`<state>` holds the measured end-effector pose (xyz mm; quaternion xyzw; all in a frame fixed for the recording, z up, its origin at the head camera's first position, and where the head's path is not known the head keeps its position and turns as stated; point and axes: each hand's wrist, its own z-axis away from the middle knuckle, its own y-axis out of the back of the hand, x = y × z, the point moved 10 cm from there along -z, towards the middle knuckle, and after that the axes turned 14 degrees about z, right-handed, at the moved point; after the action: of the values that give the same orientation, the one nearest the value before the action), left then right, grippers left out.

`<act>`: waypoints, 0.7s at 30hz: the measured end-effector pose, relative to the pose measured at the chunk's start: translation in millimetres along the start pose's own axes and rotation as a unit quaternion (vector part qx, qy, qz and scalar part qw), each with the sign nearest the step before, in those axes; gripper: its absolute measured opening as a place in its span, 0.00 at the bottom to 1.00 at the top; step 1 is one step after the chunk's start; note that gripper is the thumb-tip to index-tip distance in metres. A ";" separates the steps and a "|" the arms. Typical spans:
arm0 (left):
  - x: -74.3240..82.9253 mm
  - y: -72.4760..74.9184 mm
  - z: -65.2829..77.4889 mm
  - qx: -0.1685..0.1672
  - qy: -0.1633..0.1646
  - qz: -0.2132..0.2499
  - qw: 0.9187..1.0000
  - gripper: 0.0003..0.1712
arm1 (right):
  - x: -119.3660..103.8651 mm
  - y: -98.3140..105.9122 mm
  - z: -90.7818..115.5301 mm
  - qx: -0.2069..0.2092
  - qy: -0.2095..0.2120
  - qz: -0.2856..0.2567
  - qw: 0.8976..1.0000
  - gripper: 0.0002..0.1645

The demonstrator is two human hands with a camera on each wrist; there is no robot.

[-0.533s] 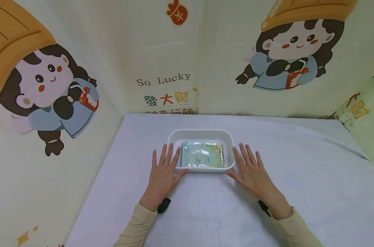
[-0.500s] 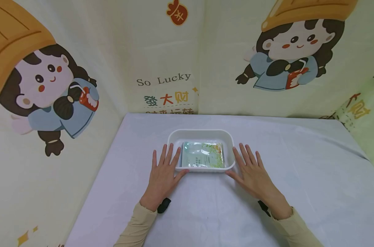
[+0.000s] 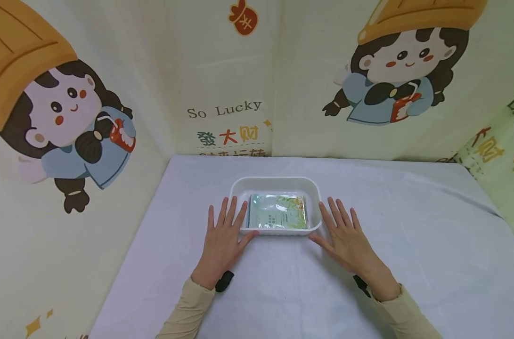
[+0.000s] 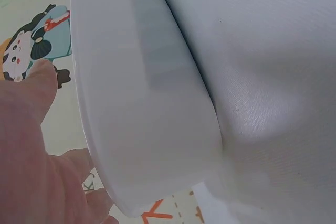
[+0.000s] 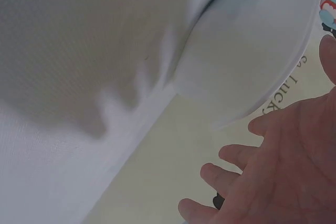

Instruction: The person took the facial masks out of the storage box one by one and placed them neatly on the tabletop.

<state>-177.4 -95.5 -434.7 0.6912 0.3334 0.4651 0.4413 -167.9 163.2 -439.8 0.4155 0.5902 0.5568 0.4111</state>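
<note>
A white plastic tray sits on the table, and inside it lies a flat, shiny, light green packet with leaf print. Whether several packets are stacked there, I cannot tell. My left hand is spread palm down at the tray's near left corner, its fingers straight. On the other side my right hand is spread the same way beside the near right corner. Neither hand holds anything. In the left wrist view the tray's outer wall fills the middle; the right wrist view shows straight fingers close to the rim.
White cloth covers the table. Behind and to the sides hangs a cream curtain printed with cartoon figures and lettering. A small black wrist device shows under the left wrist, another under the right.
The head view has shifted very slightly. Both hands, the tray and the packet keep the same places relative to each other.
</note>
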 end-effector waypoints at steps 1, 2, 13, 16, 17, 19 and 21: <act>0.1 0.3 -0.1 -0.001 0.001 0.001 1.000 0.47 | 0.0 -0.6 -0.1 -0.001 0.000 -0.001 1.000 0.53; 0.3 0.5 -0.2 -0.002 0.002 0.002 1.000 0.47 | 0.1 -1.2 -0.3 -0.002 -0.001 -0.001 1.000 0.53; 2.8 1.9 -0.1 -0.008 0.003 0.006 1.000 0.47 | -0.4 -3.4 -1.1 -0.004 0.003 -0.004 1.000 0.53; 2.4 2.0 -0.2 -0.008 0.003 0.007 1.000 0.47 | -1.0 -0.8 -2.0 0.009 0.007 -0.001 1.000 0.53; 2.3 2.3 -0.2 -0.007 0.003 0.007 1.000 0.47 | -1.5 0.2 -2.3 0.013 0.009 0.000 1.000 0.52; 2.1 3.2 -0.4 -0.004 0.003 0.008 1.000 0.47 | -2.6 1.9 -2.9 0.019 0.013 0.000 1.000 0.52; 1.4 4.1 -0.5 -0.002 0.004 0.013 1.000 0.46 | -3.6 2.7 -3.5 0.023 0.018 0.001 1.000 0.51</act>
<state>-177.2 -95.7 -430.4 0.6928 0.3251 0.4746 0.4348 -170.0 158.8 -436.9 0.4155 0.6093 0.5511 0.3904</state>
